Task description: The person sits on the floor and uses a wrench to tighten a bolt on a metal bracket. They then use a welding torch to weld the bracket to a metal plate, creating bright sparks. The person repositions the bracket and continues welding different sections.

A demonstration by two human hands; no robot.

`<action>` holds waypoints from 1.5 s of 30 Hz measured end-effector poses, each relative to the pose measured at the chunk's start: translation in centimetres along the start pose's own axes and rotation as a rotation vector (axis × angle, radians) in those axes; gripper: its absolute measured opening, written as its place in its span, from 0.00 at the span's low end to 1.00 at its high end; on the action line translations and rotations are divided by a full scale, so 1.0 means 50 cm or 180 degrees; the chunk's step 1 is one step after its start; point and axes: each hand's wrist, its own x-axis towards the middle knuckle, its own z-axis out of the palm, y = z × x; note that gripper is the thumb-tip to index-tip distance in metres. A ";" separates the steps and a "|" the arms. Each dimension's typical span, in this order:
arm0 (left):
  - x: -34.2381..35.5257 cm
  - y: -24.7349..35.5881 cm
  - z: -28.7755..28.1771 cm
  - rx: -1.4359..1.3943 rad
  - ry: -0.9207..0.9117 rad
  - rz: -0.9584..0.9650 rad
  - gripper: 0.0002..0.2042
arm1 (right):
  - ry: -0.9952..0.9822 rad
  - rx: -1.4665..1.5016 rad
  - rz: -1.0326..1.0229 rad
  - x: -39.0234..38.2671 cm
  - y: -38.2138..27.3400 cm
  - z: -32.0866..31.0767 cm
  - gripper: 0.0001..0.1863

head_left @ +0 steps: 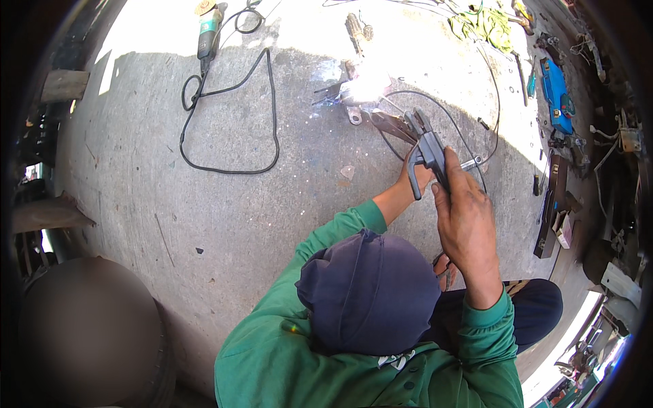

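My right hand (469,221) is closed round a black welding electrode holder (435,153). From its jaws a thin electrode (392,104) reaches to a glaring white arc (371,85). The glare hides much of the small metal workpiece (353,112) on the concrete. Beyond the holder, my left hand (420,175) is partly covered, its fingers mostly out of sight. It appears closed on a rusty pliers-like tool (393,126), which extends toward the workpiece. A spanner end (471,163) shows just right of the holder.
An angle grinder (207,41) lies far left, its black cord (275,122) looped over the floor. On the right are a blue case (558,95), a screwdriver (531,83) and a long dark metal bar (552,204). A green cloth (486,27) lies at the back; thin cables curve nearby.
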 end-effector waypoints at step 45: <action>-0.007 0.012 0.028 0.0148 0.0221 0.0066 0.18 | -0.0085 -0.0028 0.0138 0.031 -0.006 -0.016 0.27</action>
